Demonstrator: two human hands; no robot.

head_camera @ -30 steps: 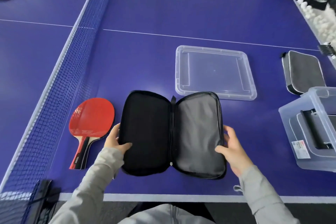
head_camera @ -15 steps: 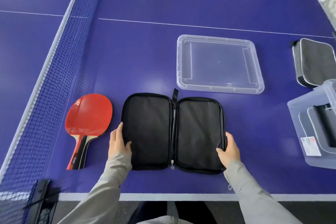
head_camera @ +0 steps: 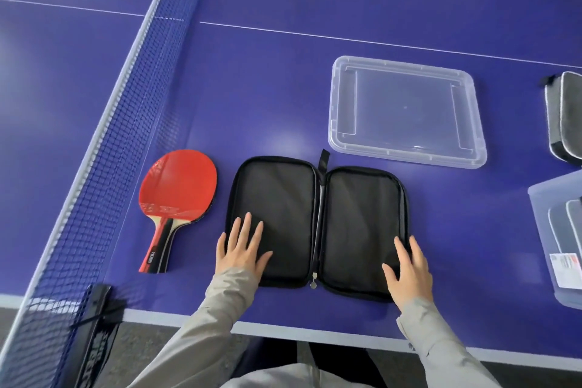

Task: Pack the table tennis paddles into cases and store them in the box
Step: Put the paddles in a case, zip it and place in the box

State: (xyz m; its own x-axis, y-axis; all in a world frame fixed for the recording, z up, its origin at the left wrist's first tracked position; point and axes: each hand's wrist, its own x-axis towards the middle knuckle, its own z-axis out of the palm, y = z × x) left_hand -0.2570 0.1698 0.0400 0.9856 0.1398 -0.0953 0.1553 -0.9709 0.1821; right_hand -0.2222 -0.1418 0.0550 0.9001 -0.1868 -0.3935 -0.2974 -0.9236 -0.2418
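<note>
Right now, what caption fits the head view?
Left hand and right hand rest flat on the open case, red paddle beside it.

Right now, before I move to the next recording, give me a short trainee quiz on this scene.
1. True or false: the red paddle lies on the table, outside the open case, on its left.
2. Where is the clear lid? A) on the table beyond the case B) inside the case C) under the paddle
3. Fill in: the left hand rests flat on the case's ____ half.
Key: 1 true; 2 A; 3 left.
</note>
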